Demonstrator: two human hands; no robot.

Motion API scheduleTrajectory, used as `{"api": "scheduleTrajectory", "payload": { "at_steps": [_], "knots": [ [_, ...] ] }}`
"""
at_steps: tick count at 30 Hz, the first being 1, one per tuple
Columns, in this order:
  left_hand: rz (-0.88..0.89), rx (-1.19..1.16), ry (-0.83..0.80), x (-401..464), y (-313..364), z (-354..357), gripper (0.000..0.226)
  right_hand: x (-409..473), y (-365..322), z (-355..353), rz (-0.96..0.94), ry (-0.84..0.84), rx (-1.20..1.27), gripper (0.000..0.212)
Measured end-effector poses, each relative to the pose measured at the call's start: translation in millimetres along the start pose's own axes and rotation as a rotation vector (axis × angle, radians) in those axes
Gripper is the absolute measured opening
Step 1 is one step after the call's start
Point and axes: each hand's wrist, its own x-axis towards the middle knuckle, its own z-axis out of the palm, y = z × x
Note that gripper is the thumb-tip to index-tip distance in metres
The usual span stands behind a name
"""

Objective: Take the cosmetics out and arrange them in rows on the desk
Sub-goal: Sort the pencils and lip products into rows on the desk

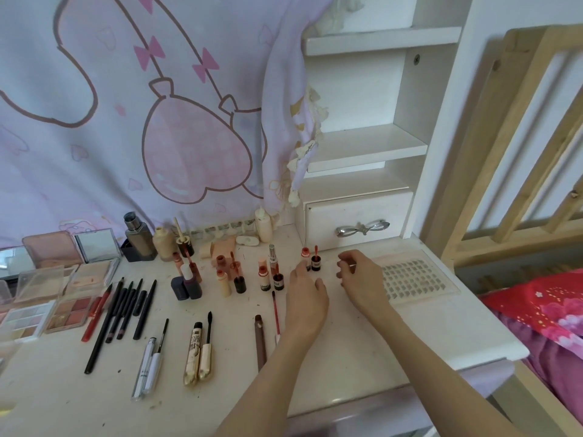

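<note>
1. White desk top [362, 357], smooth and scuffed, carries rows of cosmetics under a pink printed cloth
2. Left hand [307, 287] rests loose-fingered against a small red-capped glossy lip tint bottle [305, 258]; right hand [358, 274], fingers curled, seems empty (hard to tell)
3. Slim upright bottles could topple if nudged

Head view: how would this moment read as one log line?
left hand: open, by small red lip-tint bottles | right hand: pinching something thin, unclear | white desk: cosmetics in rows

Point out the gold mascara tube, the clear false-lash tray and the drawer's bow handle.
gold mascara tube [193, 357]: head view, middle of its body.
false-lash tray [413, 277]: head view, centre of the gridded panel.
bow handle [362, 228]: head view, central knot.
</note>
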Motion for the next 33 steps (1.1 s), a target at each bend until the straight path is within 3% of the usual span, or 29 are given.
{"api": "scheduleTrajectory", "payload": {
  "at_steps": [3,6,8,10,12,16,19,24,27,31,33],
  "knots": [
    [0.134,0.055,-0.080,-20.5,-2.2,7.1,0.040,-15.4,14.5,-23.9,-0.102,0.078,-0.232,0.023],
    [0.261,0.272,-0.168,-33.8,-5.9,16.4,0.044,-28.2,39.2,-44.2,-0.143,0.117,-0.533,0.025],
    [0.307,0.404,-0.238,-40.9,-8.8,21.5,0.059,-37.0,52.4,-52.5,-0.119,0.037,-0.647,0.039],
    [0.370,0.493,-0.248,-43.5,-13.9,26.2,0.085,-43.7,60.1,-57.1,-0.124,-0.034,-0.686,0.067],
    [0.418,0.529,-0.235,-43.6,-17.3,29.6,0.090,-51.1,65.6,-59.5,-0.174,-0.021,-0.676,0.072],
    [0.489,0.503,-0.301,-46.5,-16.0,29.2,0.090,-73.3,71.0,-60.2,-0.267,0.011,-0.553,0.055],
    [0.509,0.498,-0.370,-47.8,-12.8,27.5,0.086,-90.6,70.2,-70.0,-0.274,0.076,-0.286,0.033],
    [0.418,0.465,-0.491,-29.9,1.2,29.8,0.093,-112.2,62.8,-88.7,-0.072,0.130,0.127,0.030],
    [0.421,0.431,-0.501,-24.9,11.7,31.7,0.091,-114.5,65.5,-94.0,0.029,0.262,0.316,0.025],
    [0.239,0.169,-0.503,-33.3,23.2,24.3,0.077,-112.0,66.8,-100.6,0.152,0.349,0.393,0.007],
    [0.181,-0.003,-0.538,-36.6,30.7,18.4,0.063,-107.6,62.2,-103.0,0.199,0.230,0.438,0.037]
  ]
}}
